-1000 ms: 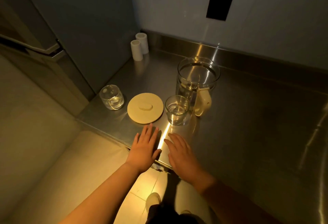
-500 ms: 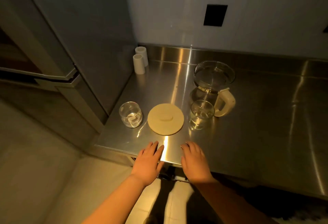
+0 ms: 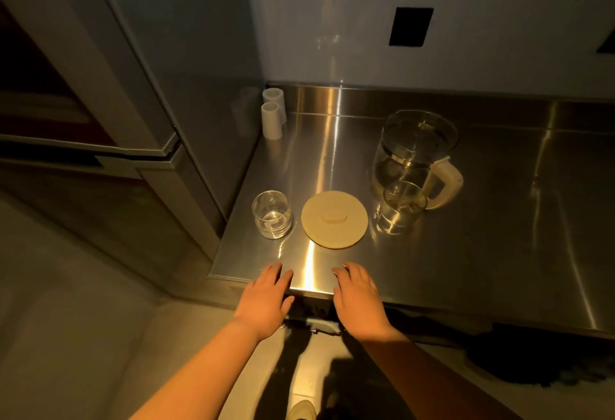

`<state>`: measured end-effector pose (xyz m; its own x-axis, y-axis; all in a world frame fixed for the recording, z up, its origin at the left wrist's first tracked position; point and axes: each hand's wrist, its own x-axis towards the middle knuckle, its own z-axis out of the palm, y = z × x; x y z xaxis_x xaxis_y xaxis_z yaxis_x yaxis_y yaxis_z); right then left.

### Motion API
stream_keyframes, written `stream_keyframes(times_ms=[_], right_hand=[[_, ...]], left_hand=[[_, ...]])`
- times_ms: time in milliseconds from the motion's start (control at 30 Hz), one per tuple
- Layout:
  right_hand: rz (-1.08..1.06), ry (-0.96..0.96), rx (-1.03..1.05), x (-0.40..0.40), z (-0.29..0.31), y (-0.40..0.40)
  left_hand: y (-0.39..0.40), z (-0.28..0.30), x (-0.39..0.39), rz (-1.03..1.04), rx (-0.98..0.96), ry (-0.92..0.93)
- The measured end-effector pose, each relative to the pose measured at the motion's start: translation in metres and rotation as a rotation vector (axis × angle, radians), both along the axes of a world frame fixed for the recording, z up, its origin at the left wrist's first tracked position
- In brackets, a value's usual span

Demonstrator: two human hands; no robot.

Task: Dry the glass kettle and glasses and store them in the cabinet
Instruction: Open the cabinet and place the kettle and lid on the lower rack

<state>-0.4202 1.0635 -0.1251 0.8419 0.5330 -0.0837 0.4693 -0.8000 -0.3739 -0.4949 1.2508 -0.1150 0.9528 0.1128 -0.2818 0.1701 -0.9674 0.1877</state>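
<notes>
Both hands (left (image 3: 266, 296), right (image 3: 357, 298)) flat, empty, on steel counter (image 3: 499, 236) edge.

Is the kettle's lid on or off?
Off. The glass kettle stands open-mouthed on the counter; the round lid lies flat beside the glass.

- Clear, colourless glass kettle (image 3: 416, 150) with a cream handle (image 3: 446, 183).
- Pale cream round lid (image 3: 334, 219), plain, unpatterned.
- Two clear glasses: left glass (image 3: 272, 214) and right glass (image 3: 401, 208), both transparent.
- Silver brushed-steel counter (image 3: 499, 236), streaked with warm yellow reflections.
- Two white cylinders (image 3: 273, 116) in the corner.
- Grey cabinet door (image 3: 173, 53).
- Whitish wall (image 3: 499, 3) bearing a black rectangle (image 3: 411, 26).
</notes>
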Motion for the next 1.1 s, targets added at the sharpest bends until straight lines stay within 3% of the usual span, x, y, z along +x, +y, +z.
stream_keyframes(times_ms=[433, 733, 1100], right_hand=[[0.172, 0.007, 0.021, 0.006, 0.011, 0.050], [0.216, -0.013, -0.004, -0.004, 0.002, 0.099], [-0.157, -0.080, 0.011, -0.046, -0.001, 0.197]], left_hand=[[0.035, 0.003, 0.003, 0.060, 0.061, 0.062], [0.078, -0.004, 0.007, -0.042, 0.018, 0.063], [0.155, 0.005, 0.001, -0.386, -0.048, 0.016]])
